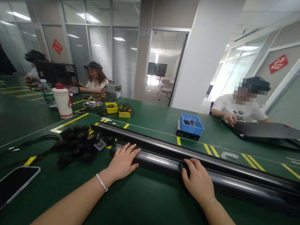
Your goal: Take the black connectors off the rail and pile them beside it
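Two long black bars with a shiny top lie across the green table: the nearer bar (156, 160) and, just behind it, the farther bar (156, 141). My left hand (123, 161) rests with spread fingers on the left end of the nearer bar. Farther right along that same bar, my right hand (198, 180) has its thumb and fingers curled around a small black piece (186, 167) at the bar's surface. Most of this piece is hidden by the fingers, so its kind is unclear.
Left of the bars lie a heap of black fans (79, 145) with cables and a phone (0, 193). Behind stand a white cup (62, 102), yellow boxes (111, 108) and a blue basket (191, 128). Across the table, a person (241, 105) handles a dark panel (276, 131).
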{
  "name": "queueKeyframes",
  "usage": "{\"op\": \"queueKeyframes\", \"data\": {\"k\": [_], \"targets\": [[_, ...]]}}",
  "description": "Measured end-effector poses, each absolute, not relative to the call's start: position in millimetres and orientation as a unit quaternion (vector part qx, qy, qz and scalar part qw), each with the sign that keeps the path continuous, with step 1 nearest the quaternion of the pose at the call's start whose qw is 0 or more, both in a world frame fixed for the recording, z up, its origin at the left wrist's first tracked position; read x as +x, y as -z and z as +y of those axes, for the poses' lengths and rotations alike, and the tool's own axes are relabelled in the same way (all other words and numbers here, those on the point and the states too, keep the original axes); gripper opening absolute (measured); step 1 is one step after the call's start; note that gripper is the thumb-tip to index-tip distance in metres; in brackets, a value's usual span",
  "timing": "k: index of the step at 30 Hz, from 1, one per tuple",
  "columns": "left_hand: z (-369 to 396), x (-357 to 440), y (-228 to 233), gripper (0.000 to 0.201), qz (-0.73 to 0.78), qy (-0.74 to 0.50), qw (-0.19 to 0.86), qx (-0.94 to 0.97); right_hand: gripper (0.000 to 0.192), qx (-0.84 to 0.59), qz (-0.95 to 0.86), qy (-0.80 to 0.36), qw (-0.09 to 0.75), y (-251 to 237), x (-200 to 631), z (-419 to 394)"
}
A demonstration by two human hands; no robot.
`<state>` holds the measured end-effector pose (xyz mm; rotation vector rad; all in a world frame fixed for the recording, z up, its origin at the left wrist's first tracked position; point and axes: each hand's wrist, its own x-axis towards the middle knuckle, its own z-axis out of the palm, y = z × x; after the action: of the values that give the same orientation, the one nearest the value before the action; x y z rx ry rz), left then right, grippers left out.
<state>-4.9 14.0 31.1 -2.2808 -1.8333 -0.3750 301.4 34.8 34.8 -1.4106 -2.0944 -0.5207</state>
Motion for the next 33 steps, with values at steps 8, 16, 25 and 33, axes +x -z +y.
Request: {"op": "queueKeyframes", "data": {"k": [8, 16, 25, 33], "targets": [[14.5, -5.3, -30.7, 0.057, -0.617, 0.133, 0.097, -0.770, 0.037, -0.498, -0.799, 0.170, 0.292, -35.9, 297.5, 31.3], [13.6, -4.9, -32.5, 0.057, -0.621, 0.124, 0.089, -0.769, 0.035, -0.489, -0.804, 0.155, 0.302, -37.4, 293.2, 29.1], [12.9, -4.4, -32.8, 0.057, -0.622, 0.122, 0.089, -0.769, 0.026, -0.466, -0.813, 0.130, 0.325, -34.0, 294.4, 28.8], [13.4, -4.2, -32.9, 0.057, -0.622, 0.118, 0.091, -0.769, 0.028, -0.464, -0.817, 0.105, 0.327, -28.7, 296.2, 30.1]]}}
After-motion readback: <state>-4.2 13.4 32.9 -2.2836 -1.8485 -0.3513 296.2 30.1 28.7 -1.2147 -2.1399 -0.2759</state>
